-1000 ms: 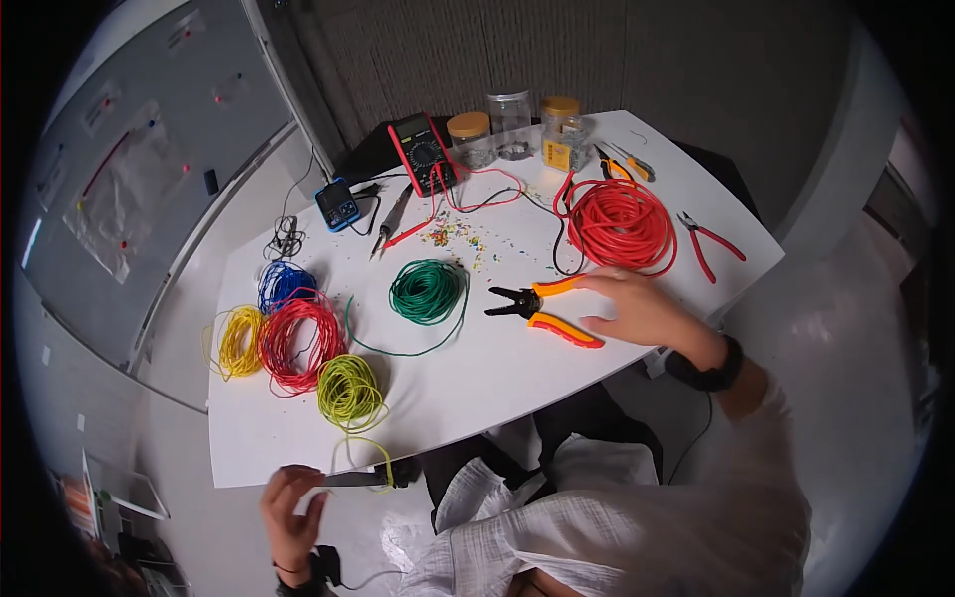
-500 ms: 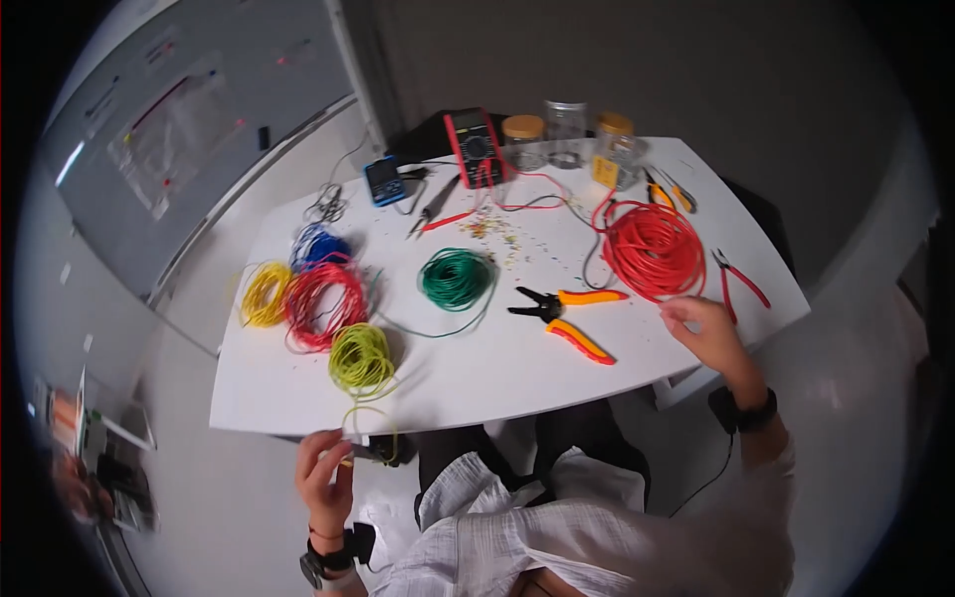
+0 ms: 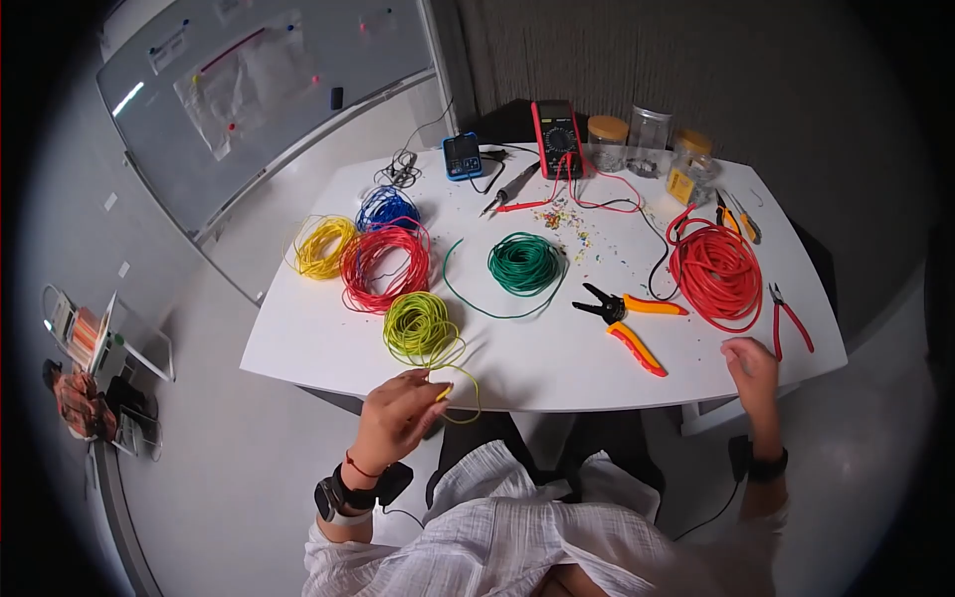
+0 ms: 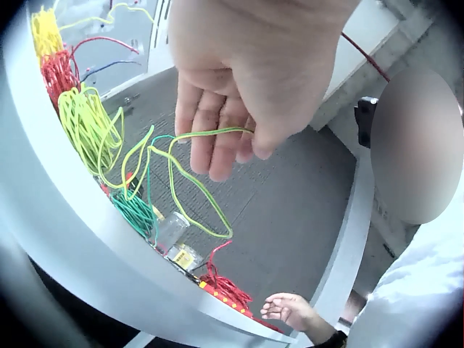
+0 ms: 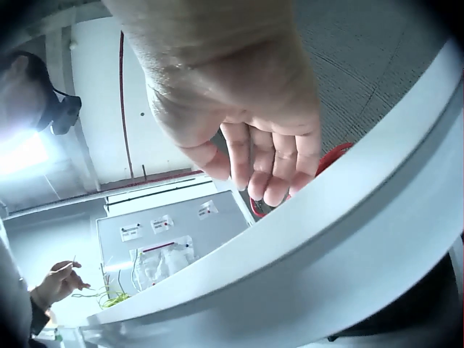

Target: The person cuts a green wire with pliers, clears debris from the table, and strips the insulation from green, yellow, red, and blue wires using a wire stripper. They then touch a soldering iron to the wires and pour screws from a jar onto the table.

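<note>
My left hand (image 3: 398, 413) is at the table's near edge, pinching the loose end of the yellow-green wire (image 4: 199, 190) between thumb and fingers. The wire hangs in a loop and runs back to its yellow-green coil (image 3: 418, 326) just beyond the hand. Fingers loosely curled and holding nothing, my right hand (image 3: 753, 373) hovers by the near right edge. Nearest to it lie red-handled cutters (image 3: 793, 324) and a thick coil of red cable (image 3: 716, 277). Wire strippers (image 3: 629, 323) with orange-and-red handles rest spread apart to its left.
Yellow (image 3: 323, 249), blue (image 3: 388, 211) and red (image 3: 386, 267) wire coils cluster at the left, with a green coil (image 3: 522, 264) mid-table. Behind stand a multimeter (image 3: 557, 139), a soldering iron (image 3: 514, 186) and jars (image 3: 649, 139). Small coloured scraps (image 3: 569, 224) lie scattered on the white table (image 3: 517, 368).
My right hand has moved off the strippers' handles toward the near right edge. The left hand has risen with the wire end toward the table edge. The head view has shifted.
</note>
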Motion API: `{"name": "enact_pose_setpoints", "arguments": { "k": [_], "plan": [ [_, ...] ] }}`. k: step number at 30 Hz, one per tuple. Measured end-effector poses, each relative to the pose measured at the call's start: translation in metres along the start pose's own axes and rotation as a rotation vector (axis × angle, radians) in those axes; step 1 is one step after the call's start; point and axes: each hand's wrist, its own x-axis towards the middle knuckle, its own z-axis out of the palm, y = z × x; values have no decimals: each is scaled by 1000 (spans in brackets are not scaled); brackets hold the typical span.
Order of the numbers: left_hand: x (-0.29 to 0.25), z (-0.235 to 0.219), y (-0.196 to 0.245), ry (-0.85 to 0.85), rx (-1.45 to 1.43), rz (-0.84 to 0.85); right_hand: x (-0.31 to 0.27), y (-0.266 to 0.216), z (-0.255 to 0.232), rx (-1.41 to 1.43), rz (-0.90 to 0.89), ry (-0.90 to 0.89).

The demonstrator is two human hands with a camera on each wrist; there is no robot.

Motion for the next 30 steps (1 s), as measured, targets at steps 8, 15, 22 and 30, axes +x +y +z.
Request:
{"name": "enact_pose_setpoints", "arguments": {
  "k": [8,15,22,30],
  "plan": [
    [-7,15,-9,113,-592,-410,-14,18,7,57,249,2],
    [-2,16,-10,101,-688,-437,-15,7,29,-233,36,85],
    [-2,15,-9,163,-826,-414,-21,12,37,-329,-139,209],
    [-6,18,-9,250,-794,-378,-25,14,40,-382,-180,248]
  ]
}}
